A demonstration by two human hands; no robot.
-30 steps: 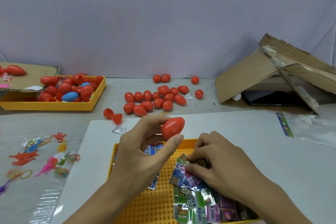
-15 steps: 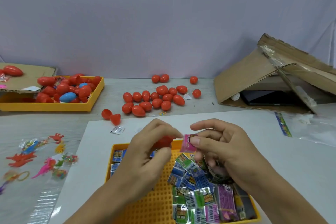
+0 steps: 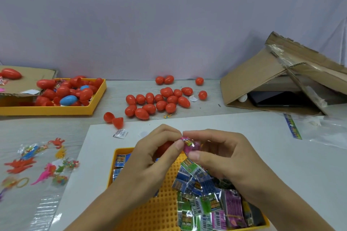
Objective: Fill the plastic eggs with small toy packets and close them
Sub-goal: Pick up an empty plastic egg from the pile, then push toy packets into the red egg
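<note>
1. Two hands meet above the near yellow tray [image 3: 120,157], which sits on a white sheet [image 3: 244,137] on the table.
2. Pink packet [image 3: 188,142]: small, glossy, crinkled, with a printed label; it is held between the two hands, just above the tray's far edge.
3. Red egg [image 3: 165,147]: smooth red plastic, mostly hidden inside the left hand; whether it is shut or split cannot be told.
4. Left hand [image 3: 150,161]: fingers curled around the red egg, thumb and forefinger tips also touching the pink packet's left end.
5. Right hand [image 3: 221,155]: thumb and forefinger pinch the pink packet, the other fingers curled loosely behind.
6. Packet pile [image 3: 204,199]: green, blue and purple packets with barcodes fill the tray's right half; a few blue ones lie at its left.
7. Closed red eggs [image 3: 159,101] lie in a loose cluster on the table beyond the sheet; two open egg halves [image 3: 113,119] rest near the sheet's far left corner.
8. Far yellow tray [image 3: 56,110], at left, holds more red eggs and blue ones.
</note>
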